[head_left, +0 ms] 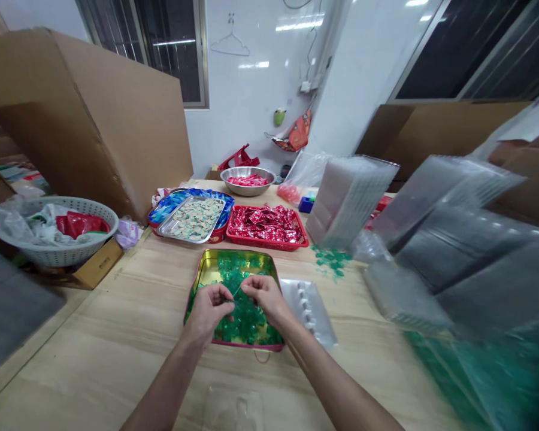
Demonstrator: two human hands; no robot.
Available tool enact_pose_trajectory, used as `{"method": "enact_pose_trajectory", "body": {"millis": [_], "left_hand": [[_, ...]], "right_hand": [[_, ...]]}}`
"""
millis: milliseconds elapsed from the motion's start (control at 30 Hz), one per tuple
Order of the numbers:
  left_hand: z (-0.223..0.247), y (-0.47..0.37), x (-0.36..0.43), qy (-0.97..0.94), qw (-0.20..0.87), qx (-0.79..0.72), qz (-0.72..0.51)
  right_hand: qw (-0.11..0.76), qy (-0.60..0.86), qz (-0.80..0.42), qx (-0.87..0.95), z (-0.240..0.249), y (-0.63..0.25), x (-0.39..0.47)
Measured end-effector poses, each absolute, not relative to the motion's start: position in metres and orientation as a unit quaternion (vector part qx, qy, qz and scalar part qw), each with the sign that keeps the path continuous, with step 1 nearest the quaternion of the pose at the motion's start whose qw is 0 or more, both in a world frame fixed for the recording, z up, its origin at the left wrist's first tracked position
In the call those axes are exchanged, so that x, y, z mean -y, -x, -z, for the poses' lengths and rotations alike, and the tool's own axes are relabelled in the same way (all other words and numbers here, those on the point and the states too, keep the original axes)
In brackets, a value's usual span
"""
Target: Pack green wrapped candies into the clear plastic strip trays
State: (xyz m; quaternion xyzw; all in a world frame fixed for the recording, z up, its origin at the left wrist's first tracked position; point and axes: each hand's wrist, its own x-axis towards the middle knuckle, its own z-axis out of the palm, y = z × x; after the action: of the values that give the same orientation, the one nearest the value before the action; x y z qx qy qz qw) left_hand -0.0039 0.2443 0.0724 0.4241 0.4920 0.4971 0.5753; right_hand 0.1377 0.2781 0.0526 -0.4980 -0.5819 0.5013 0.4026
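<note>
Both my hands are raised over a gold-lined tin (200, 272) that holds many small green translucent pieces (247, 320). Between my fingertips runs a thin, pale green sliver (237, 293), too small and blurred to name. My left hand (210, 308) pinches its lower left end with thumb and forefinger. At the upper right end, my right hand (266, 297) pinches it the same way. Part of the tin's contents is hidden behind the hands. A clear plastic tray (233, 410) lies on the table close to me, below the tin.
Behind the tin sit a metal tray (165, 229) of small pale pieces, a red basket (269, 244) of red packets and a steel bowl (248, 190). Clear plastic trays (348, 197) stand stacked at right, near loose green pieces (332, 261). A white basket (56, 257) is left.
</note>
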Motion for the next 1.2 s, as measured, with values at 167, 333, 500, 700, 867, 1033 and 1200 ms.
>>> {"method": "enact_pose_trajectory", "body": {"millis": [167, 333, 500, 700, 867, 1033, 1200], "left_hand": [[-0.066, 0.013, -0.248, -0.428, 0.584, -0.517, -0.456], [-0.051, 0.017, -0.252, -0.474, 0.554, -0.530, -0.433], [-0.049, 0.010, -0.255, -0.472, 0.521, -0.536, -0.467], [-0.056, -0.003, -0.254, -0.460, 0.600, -0.453, -0.473], [-0.055, 0.001, -0.249, -0.448, 0.613, -0.442, -0.478], [-0.053, 0.006, -0.247, -0.523, 0.531, -0.486, -0.456], [-0.058, 0.004, -0.242, -0.590, 0.447, -0.509, -0.439]], "right_hand": [[0.458, 0.387, -0.681, 0.420, -0.050, -0.146, -0.284], [0.492, 0.321, -0.735, 0.337, -0.058, -0.152, -0.284], [0.461, 0.293, -0.763, 0.346, -0.068, -0.154, -0.283], [0.450, 0.271, -0.782, 0.336, -0.077, -0.154, -0.279], [0.455, 0.285, -0.772, 0.341, -0.075, -0.158, -0.277], [0.399, 0.344, -0.729, 0.437, -0.067, -0.157, -0.273], [0.316, 0.380, -0.655, 0.572, -0.065, -0.154, -0.270]]}}
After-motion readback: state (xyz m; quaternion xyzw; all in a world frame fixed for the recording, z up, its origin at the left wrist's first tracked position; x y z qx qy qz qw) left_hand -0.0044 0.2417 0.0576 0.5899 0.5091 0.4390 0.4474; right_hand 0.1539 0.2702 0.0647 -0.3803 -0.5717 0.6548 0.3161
